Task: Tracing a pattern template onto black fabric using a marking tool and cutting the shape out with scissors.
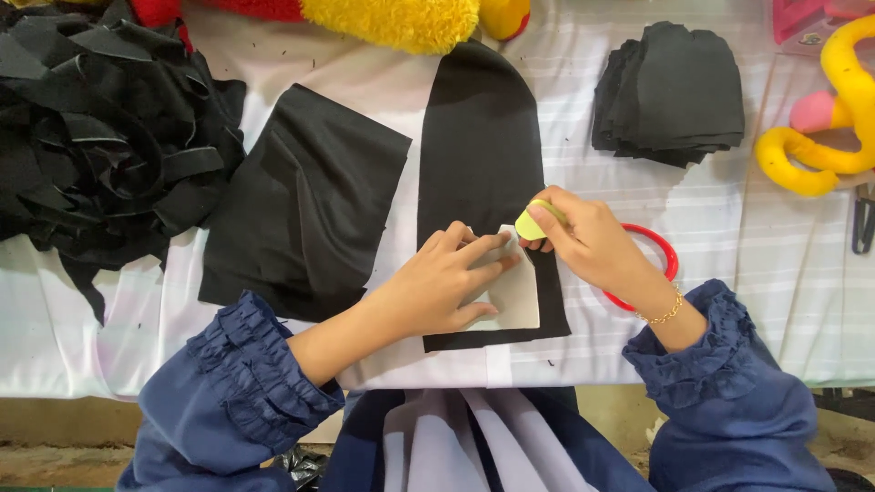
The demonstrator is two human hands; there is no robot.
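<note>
My left hand presses flat on a pale card template that lies on a long black fabric strip with a rounded far end. My right hand pinches a small yellow piece of chalk and holds its tip at the template's upper right edge. Both sleeves are dark blue with ruffled cuffs, and a gold bracelet is on the right wrist.
A second black fabric piece lies left of the strip. Black scraps are heaped at far left. A stack of cut black pieces sits upper right. A red ring lies under my right wrist. Yellow plush toys are at the right and top edges.
</note>
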